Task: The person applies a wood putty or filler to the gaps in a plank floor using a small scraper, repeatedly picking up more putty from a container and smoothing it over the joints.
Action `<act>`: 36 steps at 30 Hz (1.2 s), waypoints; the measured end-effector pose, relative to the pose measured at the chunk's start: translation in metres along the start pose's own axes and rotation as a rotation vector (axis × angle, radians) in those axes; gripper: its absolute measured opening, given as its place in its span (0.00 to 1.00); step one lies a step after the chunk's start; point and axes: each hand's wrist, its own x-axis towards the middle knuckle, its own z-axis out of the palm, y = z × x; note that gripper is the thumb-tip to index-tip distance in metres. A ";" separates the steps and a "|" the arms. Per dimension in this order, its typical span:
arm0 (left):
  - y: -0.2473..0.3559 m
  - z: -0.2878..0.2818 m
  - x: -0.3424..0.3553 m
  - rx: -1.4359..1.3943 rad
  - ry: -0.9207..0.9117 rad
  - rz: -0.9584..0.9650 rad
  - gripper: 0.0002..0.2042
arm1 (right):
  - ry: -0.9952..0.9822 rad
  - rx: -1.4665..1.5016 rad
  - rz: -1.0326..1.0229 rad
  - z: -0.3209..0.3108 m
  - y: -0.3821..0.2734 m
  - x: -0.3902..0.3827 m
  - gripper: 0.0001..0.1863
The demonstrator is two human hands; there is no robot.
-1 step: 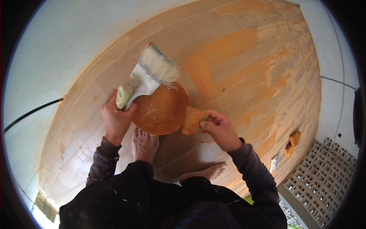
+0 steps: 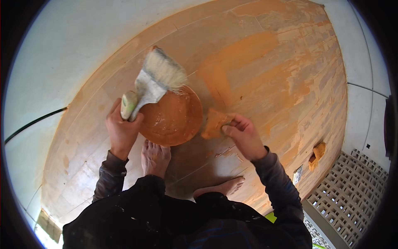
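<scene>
My left hand (image 2: 123, 132) is closed round the pale handle of a wide flat brush (image 2: 165, 70) with cream bristles. The brush lies tilted over the far left rim of a round tub (image 2: 198, 133) of smooth orange paste (image 2: 170, 118). The same hand is at the tub's left edge; whether its hidden fingers also grip the tub I cannot tell. Just right of the tub, apart from it, my right hand (image 2: 246, 135) pinches a flat piece coated in orange paste (image 2: 215, 123). The coating hides what kind of thing it is.
My bare feet (image 2: 156, 159) stand on a tiled floor (image 2: 195, 178). Orange paste (image 2: 236, 54) is smeared over the floor ahead and to the right. An orange-stained lump (image 2: 317, 154) lies far right, near a perforated block screen (image 2: 344, 195). A pale wall (image 2: 54, 62) curves along the left.
The brush and tub have shifted slightly left. My right hand has moved a little right with the coated piece, leaving a small gap to the tub.
</scene>
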 end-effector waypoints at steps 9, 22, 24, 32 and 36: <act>-0.019 -0.028 0.001 0.073 0.136 -0.232 0.09 | 0.205 -1.483 -1.091 -0.040 -0.017 0.087 0.19; -0.018 -0.033 -0.007 0.115 0.138 -0.275 0.09 | 0.179 -1.696 -0.983 -0.040 -0.062 0.095 0.20; -0.019 -0.031 -0.003 0.128 0.158 -0.210 0.08 | 0.149 -1.738 -0.958 -0.040 -0.066 0.107 0.20; -0.022 -0.034 -0.007 0.106 0.166 -0.276 0.07 | 0.010 -1.735 -0.751 -0.071 0.011 0.016 0.23; -0.022 -0.035 -0.005 0.120 0.152 -0.264 0.07 | -0.007 -1.619 -0.960 -0.053 -0.018 0.042 0.23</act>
